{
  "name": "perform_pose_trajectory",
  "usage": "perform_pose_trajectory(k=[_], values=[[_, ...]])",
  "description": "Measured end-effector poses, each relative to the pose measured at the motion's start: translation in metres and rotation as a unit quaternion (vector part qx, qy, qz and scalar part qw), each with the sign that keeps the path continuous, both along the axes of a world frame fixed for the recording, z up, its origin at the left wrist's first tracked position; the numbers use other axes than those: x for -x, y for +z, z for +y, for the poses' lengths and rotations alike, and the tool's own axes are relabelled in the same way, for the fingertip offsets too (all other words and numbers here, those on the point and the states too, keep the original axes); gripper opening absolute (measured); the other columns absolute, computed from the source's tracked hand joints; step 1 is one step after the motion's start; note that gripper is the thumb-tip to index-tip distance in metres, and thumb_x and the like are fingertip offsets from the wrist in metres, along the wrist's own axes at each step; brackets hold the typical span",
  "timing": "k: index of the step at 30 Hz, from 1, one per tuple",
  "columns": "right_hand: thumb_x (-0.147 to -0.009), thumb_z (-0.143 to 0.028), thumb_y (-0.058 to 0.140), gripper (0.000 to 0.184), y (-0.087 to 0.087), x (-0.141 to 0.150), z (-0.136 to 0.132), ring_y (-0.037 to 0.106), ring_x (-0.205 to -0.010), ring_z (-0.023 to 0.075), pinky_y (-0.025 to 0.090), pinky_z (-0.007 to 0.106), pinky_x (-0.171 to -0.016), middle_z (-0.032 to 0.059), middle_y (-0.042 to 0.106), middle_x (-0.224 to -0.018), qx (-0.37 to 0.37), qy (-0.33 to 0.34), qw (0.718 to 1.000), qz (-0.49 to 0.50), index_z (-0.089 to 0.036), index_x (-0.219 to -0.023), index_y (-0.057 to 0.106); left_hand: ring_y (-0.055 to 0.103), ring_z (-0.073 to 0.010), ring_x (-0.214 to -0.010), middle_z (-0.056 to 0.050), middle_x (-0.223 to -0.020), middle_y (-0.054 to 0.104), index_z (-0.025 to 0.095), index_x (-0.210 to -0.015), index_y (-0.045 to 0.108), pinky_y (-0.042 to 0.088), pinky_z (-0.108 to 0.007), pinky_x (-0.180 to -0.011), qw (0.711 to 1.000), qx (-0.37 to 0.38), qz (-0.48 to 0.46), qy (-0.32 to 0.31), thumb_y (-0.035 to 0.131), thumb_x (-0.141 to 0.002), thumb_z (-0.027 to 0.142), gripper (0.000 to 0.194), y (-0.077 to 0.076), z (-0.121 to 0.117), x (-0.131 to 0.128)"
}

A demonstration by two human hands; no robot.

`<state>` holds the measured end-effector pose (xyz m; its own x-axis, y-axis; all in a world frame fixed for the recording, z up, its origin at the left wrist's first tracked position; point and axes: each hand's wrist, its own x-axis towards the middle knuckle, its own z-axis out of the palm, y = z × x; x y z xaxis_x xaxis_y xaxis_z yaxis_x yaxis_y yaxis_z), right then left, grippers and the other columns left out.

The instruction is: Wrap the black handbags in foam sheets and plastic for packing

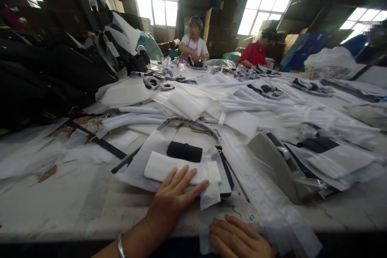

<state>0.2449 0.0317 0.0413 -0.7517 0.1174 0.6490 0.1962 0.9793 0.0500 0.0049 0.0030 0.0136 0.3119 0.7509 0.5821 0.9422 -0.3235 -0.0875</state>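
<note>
A black handbag [228, 165] lies on the table in front of me, largely covered by white wrapping paper [136, 169]. Its curved handle [193, 121] has clear wrap around it. On the paper rest a black flap or small pouch [184, 151] and a folded white foam sheet [157, 165]. My left hand [173, 193] presses down on the foam with its fingers spread. My right hand [236, 238] lies at the table's front edge, fingers stretched out, over a thin translucent strip [205, 234]. That strip's full extent is hidden.
To the right stands a grey tape dispenser [275, 165], beside another partly wrapped black bag [320, 145]. White foam tubes and sheets [190, 102] cover the middle. Dark bags [45, 76] are piled at left. Two people [193, 46] work across the table.
</note>
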Motion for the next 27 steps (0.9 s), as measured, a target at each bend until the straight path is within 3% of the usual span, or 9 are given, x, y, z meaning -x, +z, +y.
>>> perform_pose_trajectory(k=[2,5,7,9,11,14,19,22,27], values=[[-0.105,-0.010,0.034,0.045,0.002,0.005,0.002,0.076,-0.085,0.0079,0.034,0.026,-0.117,-0.0044,0.080,-0.089,-0.022,-0.022,0.998,0.051,-0.020,-0.087,0.074,0.060,-0.0232,-0.126,-0.002,-0.136,0.064,0.042,-0.145,0.045,0.048,-0.043,-0.106,1.000,0.002,0.002,-0.001,0.036,-0.105,0.024,0.044,0.000,0.000,0.000],[-0.101,-0.010,0.047,0.033,0.002,0.009,0.007,0.075,-0.080,0.0082,0.033,0.030,-0.120,-0.0062,0.080,-0.086,-0.053,-0.051,0.992,0.107,-0.022,-0.087,0.074,0.060,-0.0237,-0.126,-0.001,-0.136,0.064,0.042,-0.144,0.045,0.049,-0.044,-0.105,1.000,0.007,0.005,0.000,0.034,-0.106,0.027,0.042,0.001,0.000,0.001],[-0.099,-0.010,0.052,0.026,0.006,0.010,0.013,0.074,-0.097,0.0119,0.032,0.035,-0.121,-0.0036,0.080,-0.093,-0.058,-0.062,0.992,0.095,-0.021,-0.090,0.074,0.060,-0.0238,-0.126,-0.001,-0.135,0.064,0.042,-0.144,0.045,0.050,-0.043,-0.104,1.000,0.010,0.007,-0.002,0.035,-0.105,0.029,0.042,0.001,0.000,0.001],[-0.099,-0.012,0.052,0.024,0.013,0.010,0.020,0.063,-0.121,0.0193,0.031,0.042,-0.121,0.0035,0.078,-0.107,-0.042,-0.058,0.996,0.046,-0.018,-0.091,0.073,0.060,-0.0237,-0.125,-0.001,-0.135,0.064,0.042,-0.144,0.045,0.049,-0.043,-0.104,1.000,0.011,0.009,-0.003,0.038,-0.105,0.030,0.041,0.002,0.000,0.002],[-0.099,-0.011,0.050,0.023,0.017,0.010,0.026,0.055,-0.130,0.0231,0.032,0.044,-0.120,0.0105,0.074,-0.117,-0.017,-0.036,0.999,-0.002,-0.014,-0.091,0.071,0.060,-0.0235,-0.125,-0.001,-0.135,0.064,0.041,-0.145,0.045,0.049,-0.043,-0.105,1.000,0.009,0.009,-0.004,0.039,-0.104,0.031,0.042,0.003,-0.001,0.003],[-0.100,-0.007,0.045,0.024,0.012,0.008,0.030,0.062,-0.123,0.0197,0.036,0.038,-0.119,0.0143,0.075,-0.114,0.006,-0.012,0.999,-0.029,-0.010,-0.095,0.069,0.060,-0.0230,-0.126,-0.001,-0.136,0.064,0.040,-0.144,0.045,0.047,-0.042,-0.106,1.000,-0.002,0.010,-0.007,0.040,-0.104,0.032,0.041,0.004,-0.001,0.004],[-0.098,-0.006,0.045,0.022,-0.009,0.007,0.025,0.068,-0.114,0.0173,0.040,0.032,-0.116,0.0123,0.077,-0.108,0.014,-0.037,0.999,-0.003,-0.010,-0.095,0.067,0.055,-0.0227,-0.130,0.003,-0.148,0.052,0.038,-0.142,0.049,0.041,-0.041,-0.111,0.999,-0.020,0.028,-0.015,0.037,-0.105,0.030,0.040,0.005,-0.001,0.006],[-0.098,-0.007,0.046,0.021,-0.013,0.008,0.022,0.069,-0.111,0.0164,0.043,0.031,-0.113,0.0103,0.078,-0.106,0.017,-0.040,0.999,0.012,-0.011,-0.096,0.067,0.055,-0.0213,-0.130,0.006,-0.149,0.051,0.035,-0.141,0.052,0.035,-0.044,-0.116,0.998,-0.013,0.057,-0.034,0.033,-0.106,0.028,0.040,0.007,0.000,0.006],[-0.098,-0.006,0.045,0.022,-0.014,0.009,0.021,0.070,-0.110,0.0160,0.042,0.030,-0.114,0.0097,0.078,-0.105,0.032,-0.042,0.998,0.026,-0.012,-0.095,0.066,0.056,-0.0240,-0.129,-0.001,-0.147,0.054,0.028,-0.142,0.051,0.031,-0.053,-0.117,0.992,0.008,0.110,-0.064,0.037,-0.106,0.026,0.039,0.011,0.002,0.009]])
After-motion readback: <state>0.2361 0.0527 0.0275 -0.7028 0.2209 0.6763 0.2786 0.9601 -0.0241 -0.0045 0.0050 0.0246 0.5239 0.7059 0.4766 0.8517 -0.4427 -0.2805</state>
